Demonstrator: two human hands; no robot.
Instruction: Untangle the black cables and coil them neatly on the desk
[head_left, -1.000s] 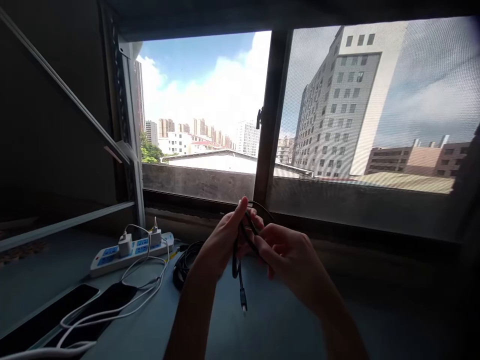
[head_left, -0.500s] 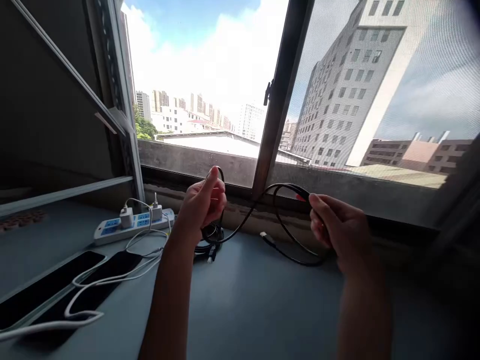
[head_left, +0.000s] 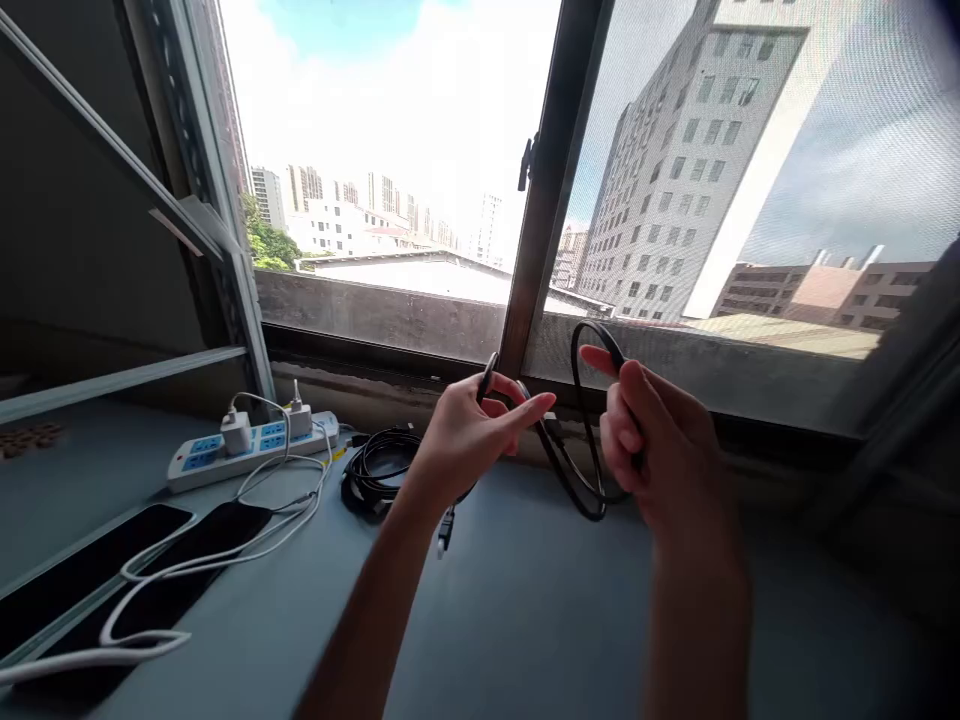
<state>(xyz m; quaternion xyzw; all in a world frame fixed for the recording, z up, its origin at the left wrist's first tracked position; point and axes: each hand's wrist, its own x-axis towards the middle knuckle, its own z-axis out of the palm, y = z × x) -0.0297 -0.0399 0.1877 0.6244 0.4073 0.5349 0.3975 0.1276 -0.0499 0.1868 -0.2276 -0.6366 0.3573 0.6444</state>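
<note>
A black cable [head_left: 556, 470] runs between my two hands above the grey table. My left hand [head_left: 480, 425] has its fingers curled around part of it, with the thumb stretched out to the right. My right hand [head_left: 652, 430] is closed on a bunched section, its index finger pointing left along a loop that rises over it. One plug end [head_left: 553, 425] of the cable shows between the hands. Below my left wrist hangs another plug [head_left: 445, 532] with a pale tip; which cable it belongs to is hidden behind the wrist.
A coil of black cable [head_left: 375, 470] lies left of my left arm. Behind it stands a white power strip [head_left: 255, 450] with two chargers. White cables [head_left: 225, 565] cross two dark flat devices [head_left: 142, 540] on the table [head_left: 510, 620]. The window frame [head_left: 375, 345] borders the back.
My left hand has moved right, closer to my right hand, and its thumb has swung outward. The cable between them has slackened into hanging loops. The view has shifted slightly.
</note>
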